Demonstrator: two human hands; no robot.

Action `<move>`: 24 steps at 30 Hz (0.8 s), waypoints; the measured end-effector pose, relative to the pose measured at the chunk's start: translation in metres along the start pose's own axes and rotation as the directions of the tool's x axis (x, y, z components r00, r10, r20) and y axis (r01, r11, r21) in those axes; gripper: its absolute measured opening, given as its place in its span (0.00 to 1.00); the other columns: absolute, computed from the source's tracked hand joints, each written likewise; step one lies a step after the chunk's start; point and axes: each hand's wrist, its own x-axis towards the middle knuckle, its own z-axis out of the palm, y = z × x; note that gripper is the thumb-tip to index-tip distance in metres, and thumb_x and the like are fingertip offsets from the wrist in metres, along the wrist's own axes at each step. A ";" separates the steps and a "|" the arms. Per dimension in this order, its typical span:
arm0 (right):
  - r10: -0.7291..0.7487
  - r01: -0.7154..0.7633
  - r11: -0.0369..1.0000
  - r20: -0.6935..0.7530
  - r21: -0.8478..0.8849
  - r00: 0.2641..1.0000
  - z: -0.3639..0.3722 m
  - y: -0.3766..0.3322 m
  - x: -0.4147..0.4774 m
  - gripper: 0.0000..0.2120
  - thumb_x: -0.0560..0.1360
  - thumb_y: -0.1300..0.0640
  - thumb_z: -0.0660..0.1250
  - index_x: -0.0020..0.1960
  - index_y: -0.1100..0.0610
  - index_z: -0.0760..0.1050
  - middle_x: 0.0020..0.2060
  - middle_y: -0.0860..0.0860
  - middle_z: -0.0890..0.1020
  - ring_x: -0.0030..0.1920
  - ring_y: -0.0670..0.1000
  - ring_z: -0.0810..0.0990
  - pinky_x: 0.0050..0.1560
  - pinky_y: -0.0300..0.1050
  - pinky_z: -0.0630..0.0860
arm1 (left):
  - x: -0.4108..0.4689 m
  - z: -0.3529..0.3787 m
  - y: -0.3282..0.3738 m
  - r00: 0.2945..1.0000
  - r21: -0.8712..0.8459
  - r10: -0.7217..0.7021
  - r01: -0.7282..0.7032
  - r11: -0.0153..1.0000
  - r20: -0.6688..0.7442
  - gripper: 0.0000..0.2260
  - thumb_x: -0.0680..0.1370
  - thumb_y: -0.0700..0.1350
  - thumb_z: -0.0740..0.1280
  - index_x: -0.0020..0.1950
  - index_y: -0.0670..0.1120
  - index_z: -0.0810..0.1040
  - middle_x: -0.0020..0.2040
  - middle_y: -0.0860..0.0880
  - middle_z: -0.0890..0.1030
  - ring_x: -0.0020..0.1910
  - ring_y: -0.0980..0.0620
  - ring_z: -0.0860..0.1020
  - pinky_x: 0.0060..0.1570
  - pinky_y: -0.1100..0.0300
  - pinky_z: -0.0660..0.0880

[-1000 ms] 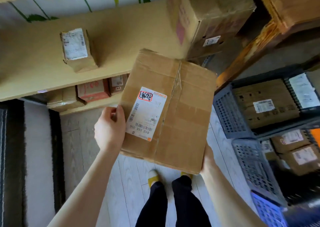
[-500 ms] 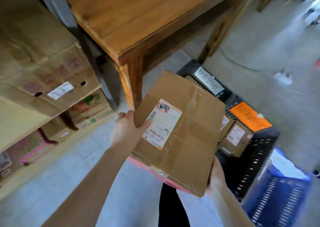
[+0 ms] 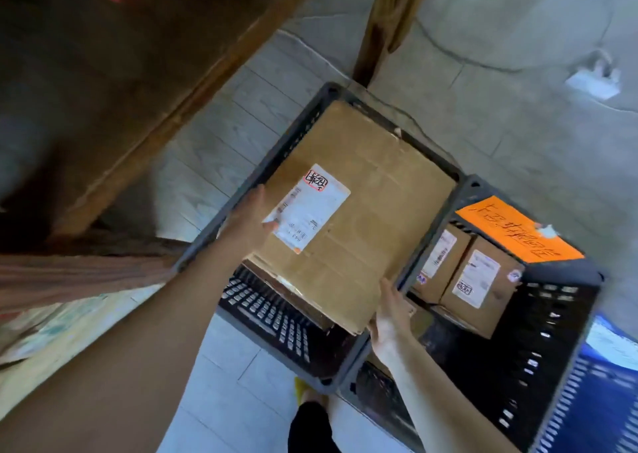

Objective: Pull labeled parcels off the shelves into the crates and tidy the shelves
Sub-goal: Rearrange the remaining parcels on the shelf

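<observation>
Parcel (image 3: pixel 362 211) is flat over the grey crate (image 3: pixel 300 131), label (image 3: pixel 310 207) up. Left hand (image 3: pixel 247 221) pinches its left edge, thumb on top. Right hand (image 3: pixel 390 321) curls round the near-right corner. This looks like the placing step. Next: lower it level inside the rim, then release.

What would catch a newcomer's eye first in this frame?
The large cardboard parcel with its white label dominates the centre, held by the left hand and right hand over the grey crate. Right of it, a bright orange handwritten sign lies on the neighbouring crate, which holds two smaller labelled boxes.
</observation>
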 end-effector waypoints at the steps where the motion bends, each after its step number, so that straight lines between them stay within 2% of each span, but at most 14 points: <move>1: 0.009 -0.009 1.000 0.009 -0.009 1.000 0.000 0.000 0.005 0.21 0.80 0.47 0.52 0.70 0.54 0.62 0.65 0.53 0.71 0.59 0.55 0.73 0.58 0.53 0.71 | 0.006 0.004 -0.003 0.999 0.009 -0.024 0.025 1.000 -0.037 0.33 0.78 0.45 0.64 0.77 0.44 0.48 0.77 0.44 0.53 0.75 0.44 0.56 0.70 0.54 0.55; 2: 0.008 -0.007 0.999 0.028 -0.037 1.000 0.000 0.000 0.007 0.19 0.80 0.48 0.51 0.69 0.53 0.62 0.64 0.53 0.71 0.58 0.54 0.73 0.57 0.52 0.71 | 0.008 0.006 -0.007 0.997 -0.004 -0.037 0.037 0.999 -0.065 0.33 0.78 0.46 0.64 0.77 0.45 0.48 0.77 0.45 0.53 0.75 0.44 0.56 0.70 0.53 0.56; 5: 0.036 -0.036 0.995 -0.001 -0.098 0.999 -0.004 -0.002 0.000 0.22 0.81 0.48 0.50 0.72 0.54 0.59 0.70 0.52 0.66 0.67 0.54 0.68 0.68 0.54 0.64 | -0.007 0.008 -0.008 0.997 0.055 -0.055 0.058 0.997 -0.051 0.34 0.78 0.50 0.63 0.77 0.44 0.48 0.77 0.43 0.54 0.74 0.42 0.58 0.70 0.48 0.59; 6: 0.026 -0.030 0.993 -0.039 -0.115 0.999 -0.004 -0.004 -0.005 0.22 0.81 0.49 0.51 0.73 0.54 0.58 0.71 0.52 0.65 0.68 0.54 0.67 0.69 0.54 0.63 | -0.016 0.007 -0.007 0.995 0.060 -0.078 0.082 0.995 -0.068 0.33 0.78 0.51 0.62 0.76 0.44 0.48 0.77 0.42 0.55 0.73 0.40 0.59 0.69 0.47 0.61; 9: -0.043 0.016 0.985 -0.152 -0.171 0.987 0.002 -0.010 -0.032 0.21 0.80 0.52 0.54 0.72 0.57 0.60 0.69 0.55 0.68 0.59 0.55 0.71 0.60 0.51 0.68 | -0.061 0.006 -0.004 0.970 -0.065 -0.199 0.191 0.979 -0.138 0.30 0.79 0.50 0.60 0.76 0.43 0.51 0.75 0.41 0.59 0.71 0.40 0.64 0.66 0.47 0.65; 11: -0.132 0.091 0.969 -0.174 -0.229 0.976 0.012 -0.010 -0.060 0.21 0.79 0.54 0.55 0.71 0.57 0.62 0.67 0.56 0.69 0.60 0.57 0.72 0.54 0.47 0.67 | -0.098 0.002 -0.006 0.968 -0.144 -0.225 0.208 0.968 -0.114 0.29 0.80 0.51 0.58 0.76 0.42 0.53 0.75 0.42 0.60 0.71 0.43 0.65 0.65 0.52 0.65; 14: -0.198 0.180 0.923 -0.021 -0.339 0.980 0.031 0.004 -0.112 0.18 0.78 0.55 0.60 0.67 0.57 0.68 0.66 0.56 0.72 0.64 0.57 0.71 0.56 0.45 0.66 | -0.157 -0.015 -0.027 0.960 -0.232 -0.272 0.251 0.940 -0.067 0.28 0.80 0.50 0.57 0.76 0.42 0.52 0.76 0.43 0.58 0.72 0.45 0.64 0.65 0.55 0.65; 16: -0.163 0.220 0.904 0.179 -0.368 0.970 0.048 0.022 -0.153 0.13 0.77 0.58 0.62 0.61 0.58 0.74 0.62 0.55 0.75 0.61 0.54 0.73 0.61 0.47 0.67 | -0.200 -0.032 -0.051 0.948 -0.280 -0.306 0.271 0.921 -0.086 0.27 0.80 0.50 0.57 0.76 0.43 0.52 0.76 0.44 0.58 0.73 0.45 0.61 0.67 0.55 0.63; 18: -0.182 0.310 0.869 0.335 -0.385 0.925 0.067 0.043 -0.196 0.10 0.77 0.59 0.63 0.58 0.56 0.75 0.60 0.53 0.76 0.58 0.50 0.73 0.66 0.48 0.66 | -0.243 -0.051 -0.081 0.940 -0.317 -0.312 0.257 0.913 -0.137 0.27 0.80 0.50 0.57 0.76 0.43 0.52 0.76 0.44 0.58 0.74 0.46 0.59 0.69 0.55 0.61; 20: -0.226 0.392 0.833 0.406 -0.391 0.885 0.087 0.071 -0.237 0.09 0.76 0.60 0.63 0.56 0.59 0.76 0.60 0.56 0.77 0.61 0.54 0.74 0.68 0.53 0.66 | -0.286 -0.068 -0.114 0.927 -0.368 -0.325 0.241 0.898 -0.186 0.27 0.80 0.50 0.57 0.76 0.43 0.52 0.76 0.45 0.57 0.74 0.46 0.59 0.70 0.54 0.62; 22: -0.268 0.462 0.793 0.452 -0.398 0.851 0.107 0.103 -0.277 0.08 0.76 0.61 0.62 0.50 0.66 0.74 0.59 0.65 0.75 0.62 0.62 0.72 0.66 0.59 0.65 | -0.329 -0.085 -0.148 0.905 -0.412 -0.347 0.226 0.883 -0.247 0.27 0.80 0.50 0.57 0.76 0.45 0.52 0.76 0.46 0.57 0.74 0.47 0.59 0.68 0.56 0.62; 24: -0.286 0.515 0.758 0.504 -0.401 0.815 0.128 0.137 -0.312 0.06 0.76 0.61 0.63 0.49 0.64 0.75 0.58 0.65 0.76 0.61 0.61 0.74 0.66 0.58 0.65 | -0.370 -0.100 -0.183 0.869 -0.432 -0.379 0.223 0.874 -0.318 0.27 0.80 0.51 0.57 0.76 0.45 0.54 0.76 0.46 0.59 0.72 0.47 0.63 0.63 0.58 0.66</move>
